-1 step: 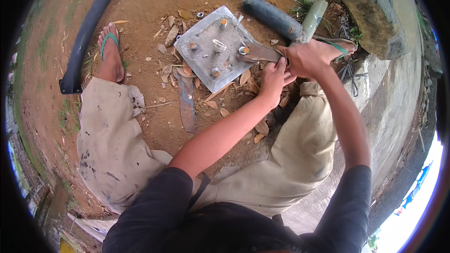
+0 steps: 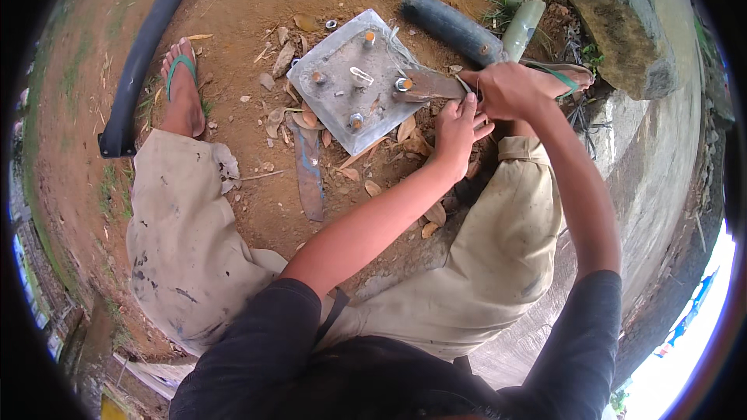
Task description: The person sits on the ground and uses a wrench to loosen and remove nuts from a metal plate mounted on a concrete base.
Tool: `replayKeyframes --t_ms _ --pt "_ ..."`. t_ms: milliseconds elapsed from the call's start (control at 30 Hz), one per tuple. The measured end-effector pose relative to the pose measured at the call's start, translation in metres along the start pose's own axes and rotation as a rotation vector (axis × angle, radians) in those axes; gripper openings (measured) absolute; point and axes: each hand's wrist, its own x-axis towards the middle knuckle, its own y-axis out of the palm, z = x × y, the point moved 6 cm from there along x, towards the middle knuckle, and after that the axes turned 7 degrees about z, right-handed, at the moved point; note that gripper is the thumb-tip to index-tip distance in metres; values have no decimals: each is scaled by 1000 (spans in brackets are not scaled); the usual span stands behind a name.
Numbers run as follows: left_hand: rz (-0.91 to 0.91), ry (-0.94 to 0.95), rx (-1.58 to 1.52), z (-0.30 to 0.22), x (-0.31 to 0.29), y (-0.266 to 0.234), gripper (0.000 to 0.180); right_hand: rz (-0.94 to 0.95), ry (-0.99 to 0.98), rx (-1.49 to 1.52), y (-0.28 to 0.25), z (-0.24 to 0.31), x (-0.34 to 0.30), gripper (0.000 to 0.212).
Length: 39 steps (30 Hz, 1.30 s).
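A square grey metal plate (image 2: 334,113) lies on the soil with several upright bolts through it. From its right-hand bolt (image 2: 403,85) a flat rusty metal bar (image 2: 432,87) stretches towards my hands. My left hand (image 2: 455,136) pinches at the bar's right end with thumb and forefinger, its other fingers curled loosely. Just beyond, my right hand (image 2: 510,92) is closed in a fist beside the bar end; what it holds is hidden. A thin pale strip shows between the two hands. A bent white piece (image 2: 361,76) stands at the plate's middle.
Another flat metal strip (image 2: 309,175) lies below the plate among dry leaves. Behind my right hand are a dark pipe (image 2: 447,23) and a greenish pipe (image 2: 523,29). A large stone (image 2: 622,23) stands at the far right, a long black pipe (image 2: 148,47) at left.
My right hand and forearm have shifted slightly to the right, and the fist has turned a little. The pale strip between the hands shows more now. The left hand has hardly moved.
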Motion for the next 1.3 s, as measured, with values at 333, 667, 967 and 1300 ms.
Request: replayKeyframes --t_ms 333,667,967,1300 --pt "-26 -150 -140 22 -46 -34 42 -163 -176 -395 -57 -25 81 16" --pt "148 -315 -151 40 -88 -39 43 -197 -148 -619 -75 2 120 8" --pt "105 -209 -52 20 -76 -42 43 -286 -9 -296 -76 -53 80 19" --pt "53 -68 -6 -14 -46 -63 48 -247 874 635 58 69 -92 32"
